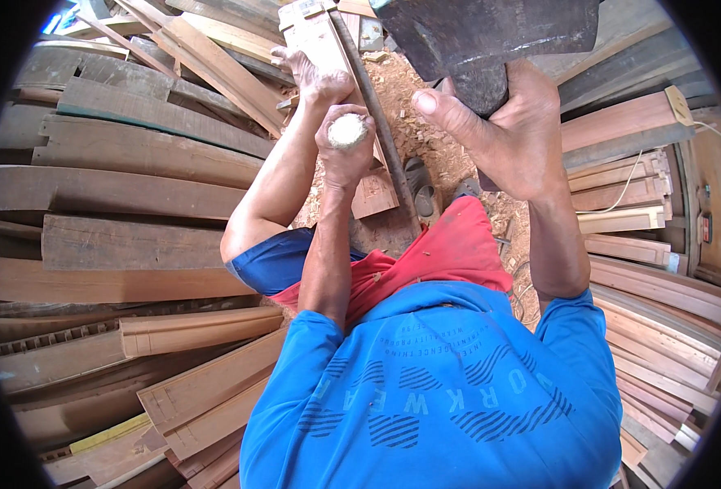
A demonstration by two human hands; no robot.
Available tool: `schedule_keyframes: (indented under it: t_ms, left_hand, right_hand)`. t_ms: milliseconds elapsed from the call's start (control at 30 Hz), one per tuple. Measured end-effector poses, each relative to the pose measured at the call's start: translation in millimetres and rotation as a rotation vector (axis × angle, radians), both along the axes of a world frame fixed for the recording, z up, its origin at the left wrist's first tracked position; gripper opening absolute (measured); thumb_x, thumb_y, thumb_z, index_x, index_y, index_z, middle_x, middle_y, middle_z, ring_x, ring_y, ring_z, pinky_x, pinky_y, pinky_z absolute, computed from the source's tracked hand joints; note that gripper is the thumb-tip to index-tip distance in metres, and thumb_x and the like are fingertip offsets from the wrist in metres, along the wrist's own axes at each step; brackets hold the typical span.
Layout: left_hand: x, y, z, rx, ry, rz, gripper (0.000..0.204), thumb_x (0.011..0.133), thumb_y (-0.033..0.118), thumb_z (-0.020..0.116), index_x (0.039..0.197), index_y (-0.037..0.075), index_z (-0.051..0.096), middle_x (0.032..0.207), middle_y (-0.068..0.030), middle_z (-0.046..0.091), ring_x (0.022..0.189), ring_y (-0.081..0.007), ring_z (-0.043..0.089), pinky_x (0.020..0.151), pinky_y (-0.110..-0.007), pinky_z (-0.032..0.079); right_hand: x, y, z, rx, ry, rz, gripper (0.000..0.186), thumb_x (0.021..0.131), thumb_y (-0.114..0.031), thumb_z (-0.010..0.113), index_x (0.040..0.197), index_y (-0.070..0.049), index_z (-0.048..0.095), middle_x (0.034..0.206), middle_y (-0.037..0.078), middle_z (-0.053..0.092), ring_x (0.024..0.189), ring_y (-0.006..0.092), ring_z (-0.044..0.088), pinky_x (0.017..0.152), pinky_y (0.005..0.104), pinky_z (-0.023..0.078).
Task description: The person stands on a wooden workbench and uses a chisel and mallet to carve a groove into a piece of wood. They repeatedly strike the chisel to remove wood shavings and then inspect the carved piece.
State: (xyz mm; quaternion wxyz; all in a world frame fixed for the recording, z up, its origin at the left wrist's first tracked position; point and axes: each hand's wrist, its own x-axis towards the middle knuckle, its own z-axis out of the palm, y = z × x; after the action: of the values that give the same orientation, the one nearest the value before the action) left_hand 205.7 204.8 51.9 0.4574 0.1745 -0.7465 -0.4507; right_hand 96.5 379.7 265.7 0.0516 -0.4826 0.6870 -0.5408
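Note:
My left hand (pixel 337 163) grips an upright tool handle with a pale, worn round end (pixel 347 130), over a wooden workpiece (pixel 374 192); the tool's lower part is hidden. My right hand (pixel 515 138) is wrapped round the dark handle of a broad, blackened block-like mallet (pixel 491 33), raised at the upper right of the left hand. A long board (pixel 307 20) runs away from me beneath both, with a dark strip (pixel 360 90) along its right side. My bare left foot (pixel 315 77) rests on it.
Stacked planks (pixel 148 187) fan out on the left, and more boards (pixel 621 204) with a pale cord lie on the right. Wood shavings (pixel 401 106) cover the ground, where a sandal (pixel 420 183) sits beside the board. A wooden panel (pixel 715 187) stands at the far right.

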Motion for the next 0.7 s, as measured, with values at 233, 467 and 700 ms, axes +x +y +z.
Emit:
schedule_keyframes:
  t_ms: [233, 467, 700]
  left_hand:
    - [1.9, 17.9, 10.4, 0.059, -0.035, 0.045, 0.017, 0.082, 0.003, 0.077, 0.097, 0.002, 0.069, 0.091, -0.0101, 0.071, 0.081, -0.0216, 0.070, 0.076, -0.033, 0.056]
    - [-4.5, 16.8, 4.8, -0.125, -0.065, 0.022, 0.020, 0.083, 0.008, 0.076, 0.101, 0.001, 0.071, 0.090, -0.0129, 0.072, 0.082, -0.0243, 0.072, 0.078, -0.035, 0.057]
    - [-13.1, -1.1, 10.0, -0.035, -0.070, 0.043, 0.016, 0.081, 0.004, 0.075, 0.097, 0.003, 0.072, 0.092, -0.0091, 0.072, 0.086, -0.0218, 0.071, 0.085, -0.034, 0.056]
  right_hand:
    - [-4.7, -12.9, -6.0, 0.238, 0.194, 0.017, 0.036, 0.087, -0.025, 0.081, 0.105, 0.003, 0.069, 0.091, 0.021, 0.074, 0.089, 0.0322, 0.074, 0.078, 0.0420, 0.056]
    - [-21.5, -32.4, -45.1, 0.652, 0.481, 0.063, 0.041, 0.088, -0.028, 0.080, 0.111, 0.003, 0.066, 0.084, 0.026, 0.071, 0.084, 0.0396, 0.074, 0.077, 0.0472, 0.058]
    - [-27.9, -42.8, 62.7, 0.057, 0.425, 0.065, 0.038, 0.092, -0.024, 0.070, 0.119, 0.002, 0.065, 0.084, 0.020, 0.071, 0.080, 0.0269, 0.072, 0.075, 0.0424, 0.058]
